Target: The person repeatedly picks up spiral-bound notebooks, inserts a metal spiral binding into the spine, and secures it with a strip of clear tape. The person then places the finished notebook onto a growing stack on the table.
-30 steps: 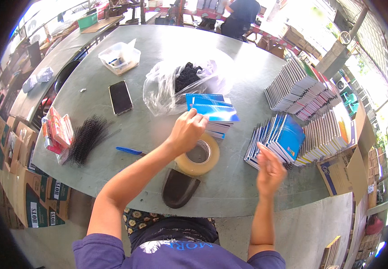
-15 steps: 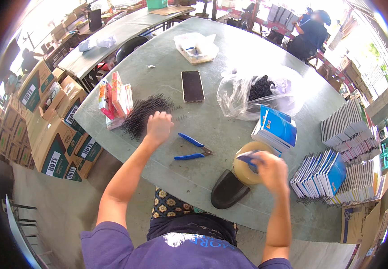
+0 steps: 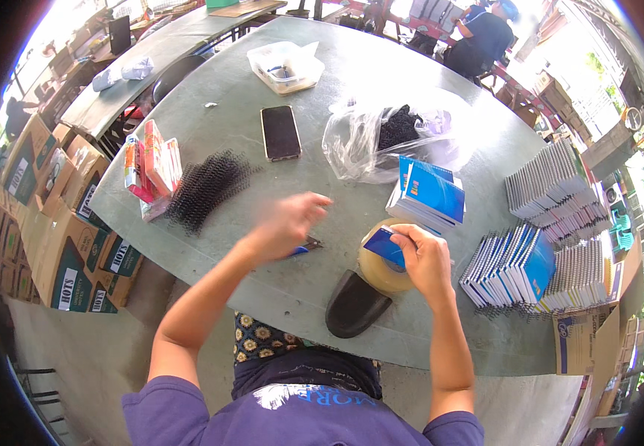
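Observation:
My right hand (image 3: 427, 260) pinches a small blue-covered notebook (image 3: 386, 246) by its right end, tilted above a round tan pad or roll (image 3: 378, 272). To the left, my left hand (image 3: 292, 223) is raised over the table, partly smeared by motion. Its fingers are curled together, and anything between them is too small to make out. Below that hand a pair of blue-handled cutting pliers (image 3: 307, 247) lies mostly covered. Beyond it spreads a heap of black spiral binding coils (image 3: 207, 189). A black rounded pad (image 3: 356, 305) lies against the tan one near the table edge.
Blue notebooks (image 3: 432, 195) lie stacked beyond my right hand; several spiral-bound stacks (image 3: 552, 193) stand farther right. A phone (image 3: 281, 134), a clear plastic bag (image 3: 352, 149), a plastic tub (image 3: 285, 70) and red-and-white packs (image 3: 151, 163) sit on the table (image 3: 262, 297). Another person (image 3: 478, 41) sits far off.
My left hand has moved from the black coils rightward toward the notebook, passing over the pliers. The right hand still holds the notebook, now with its blue cover more in view. The whole view has shifted slightly.

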Demonstrator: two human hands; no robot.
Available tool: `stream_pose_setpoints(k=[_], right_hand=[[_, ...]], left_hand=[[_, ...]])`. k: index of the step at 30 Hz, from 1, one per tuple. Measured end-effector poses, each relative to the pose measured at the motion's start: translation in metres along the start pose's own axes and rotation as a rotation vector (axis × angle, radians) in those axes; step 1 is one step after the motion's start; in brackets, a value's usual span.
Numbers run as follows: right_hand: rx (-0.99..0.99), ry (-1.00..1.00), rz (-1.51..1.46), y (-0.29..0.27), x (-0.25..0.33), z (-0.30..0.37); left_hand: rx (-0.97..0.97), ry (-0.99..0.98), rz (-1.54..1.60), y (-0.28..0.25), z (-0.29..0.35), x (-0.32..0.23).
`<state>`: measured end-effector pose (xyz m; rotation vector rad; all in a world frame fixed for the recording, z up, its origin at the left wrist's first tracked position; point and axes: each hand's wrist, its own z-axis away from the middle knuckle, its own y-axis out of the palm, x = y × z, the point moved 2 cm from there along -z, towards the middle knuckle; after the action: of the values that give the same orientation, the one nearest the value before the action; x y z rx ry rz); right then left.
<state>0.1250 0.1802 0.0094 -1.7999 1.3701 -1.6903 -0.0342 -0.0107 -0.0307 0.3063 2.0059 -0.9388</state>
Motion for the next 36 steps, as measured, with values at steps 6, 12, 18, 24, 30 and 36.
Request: stream_pose_setpoints(k=[6,12,18,24,30,36], right_hand=[[-0.041,-0.061,-0.025,0.001,0.003,0.005],[0.005,-0.072,-0.037,-0.001,0.006,0.012],[-0.016,-0.193,-0.017,-0.002,0.014,0.015],[-0.033,-0.222,0.107,0.003,0.019,0.019],[-0.167,-0.182,0.048,0.011,0.02,0.017],[-0.015,-0.176,0.154,0.009,0.021,0.016]], left_hand=[[0.048,0.073,0.15,0.041,0.007,-0.051],[-0.066,0.081,0.069,0.057,0.008,-0.053],[-0.201,0.183,-0.133,0.061,0.006,-0.059],[0.154,-0.006,-0.082,0.04,0.001,-0.05],[0.452,-0.243,-0.084,0.034,-0.007,-0.049],[0.217,-0.035,0.066,0.032,-0.004,-0.051]])
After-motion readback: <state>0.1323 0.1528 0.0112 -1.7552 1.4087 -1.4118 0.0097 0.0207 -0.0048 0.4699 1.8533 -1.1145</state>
